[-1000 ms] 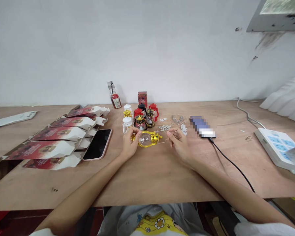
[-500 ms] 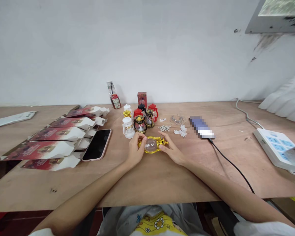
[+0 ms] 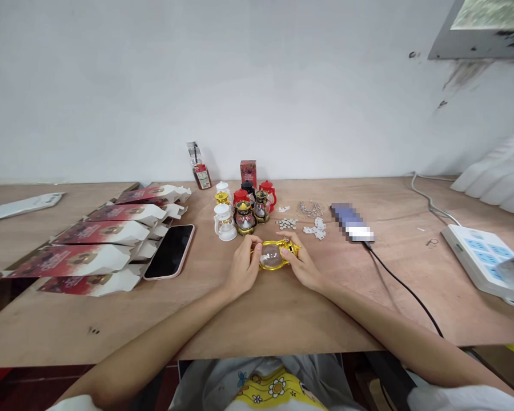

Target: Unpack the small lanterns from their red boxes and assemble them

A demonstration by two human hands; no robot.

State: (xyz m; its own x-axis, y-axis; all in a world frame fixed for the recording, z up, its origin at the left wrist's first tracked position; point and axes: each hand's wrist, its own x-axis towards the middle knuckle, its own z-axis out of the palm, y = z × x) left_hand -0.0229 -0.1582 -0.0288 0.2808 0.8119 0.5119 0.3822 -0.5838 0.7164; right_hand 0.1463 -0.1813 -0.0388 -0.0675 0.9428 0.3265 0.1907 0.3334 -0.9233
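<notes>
I have my left hand and right hand together at the middle of the table, the fingers of both clasped around the gold toy lantern, turned on its side just near of the small lanterns, right of the black phone

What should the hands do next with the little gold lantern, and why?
Probably tip the lantern upright and set it by the standing lanterns: the left hand and right hand both grip it lying sideways, and the others stand just behind it.
</notes>
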